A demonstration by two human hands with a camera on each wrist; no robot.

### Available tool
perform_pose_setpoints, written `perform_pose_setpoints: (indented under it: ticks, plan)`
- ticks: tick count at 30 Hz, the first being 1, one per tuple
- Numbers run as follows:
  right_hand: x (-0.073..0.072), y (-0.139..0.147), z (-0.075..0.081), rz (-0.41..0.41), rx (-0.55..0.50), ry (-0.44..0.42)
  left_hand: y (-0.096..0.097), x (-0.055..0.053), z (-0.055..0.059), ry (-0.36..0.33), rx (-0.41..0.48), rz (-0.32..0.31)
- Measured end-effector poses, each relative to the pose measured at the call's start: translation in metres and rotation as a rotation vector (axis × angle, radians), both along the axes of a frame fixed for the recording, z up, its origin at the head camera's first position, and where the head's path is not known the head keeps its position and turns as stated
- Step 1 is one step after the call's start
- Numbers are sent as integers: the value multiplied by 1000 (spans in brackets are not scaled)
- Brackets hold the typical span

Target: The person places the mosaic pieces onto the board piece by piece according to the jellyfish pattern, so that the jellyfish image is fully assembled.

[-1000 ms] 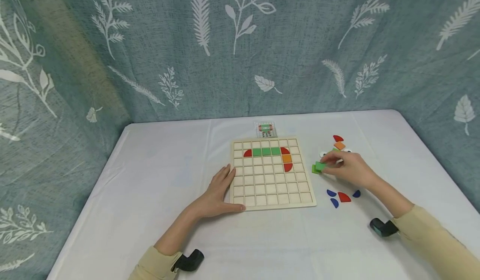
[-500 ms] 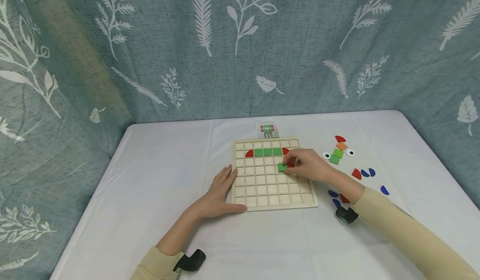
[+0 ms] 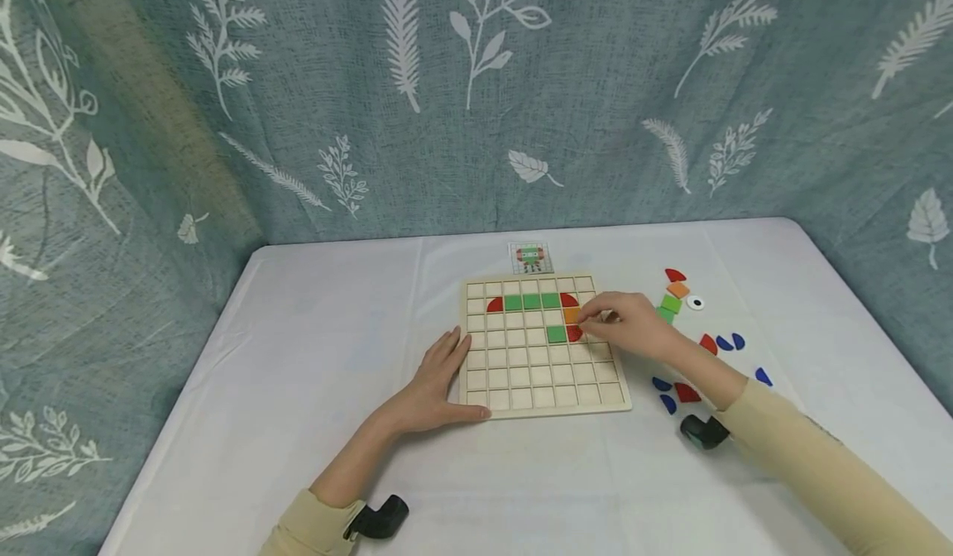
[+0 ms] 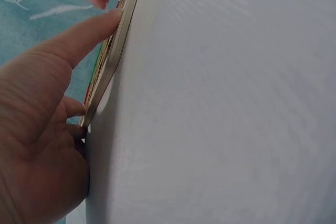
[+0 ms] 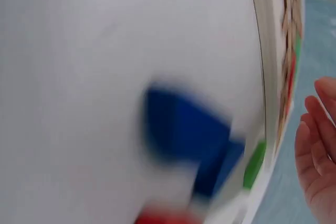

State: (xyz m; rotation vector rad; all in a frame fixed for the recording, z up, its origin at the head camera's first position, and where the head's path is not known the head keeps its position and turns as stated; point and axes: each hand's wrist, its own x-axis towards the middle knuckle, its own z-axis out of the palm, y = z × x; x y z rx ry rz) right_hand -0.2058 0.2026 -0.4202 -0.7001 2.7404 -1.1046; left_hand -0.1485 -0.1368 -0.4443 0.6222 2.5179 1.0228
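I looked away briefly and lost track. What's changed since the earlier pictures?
The right hand carried a green square leftward onto the board, laid it just left of the lower red piece and let go, then drew back slightly rightward. The left hand stayed on the board's left edge; the picture card stayed beyond the board.

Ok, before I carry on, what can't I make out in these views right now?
Head: the picture card is too small for its fine detail.
Head: the right hand covers some right-side cells of the board and part of a loose green square.
Right wrist: blue pieces are blurred; the bottom edge cuts off a red piece.
Left wrist: the board's cells, seen nearly edge-on.
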Motion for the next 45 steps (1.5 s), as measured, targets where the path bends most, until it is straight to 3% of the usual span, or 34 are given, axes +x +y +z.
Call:
perform_pose_setpoints:
  ticks: [7,15,24,36,40,45]
  plan:
    - [13,56,5,-245,54,-17,1,0,0,3,-10,5]
    - [20,96,-1,-340,129,-53,2,0,-1,5,-12,6]
    - [14,93,-8,-318,145,-46,2,0,-2,5,-3,5]
    - [18,86,-6,-289,140,-29,0,0,-2,9,-4,2]
    - [17,70,-2,-253,104,-19,0,0,-1,1,-4,7]
    - [11,33,2,-149,22,-46,1,0,-2,-4,-4,13]
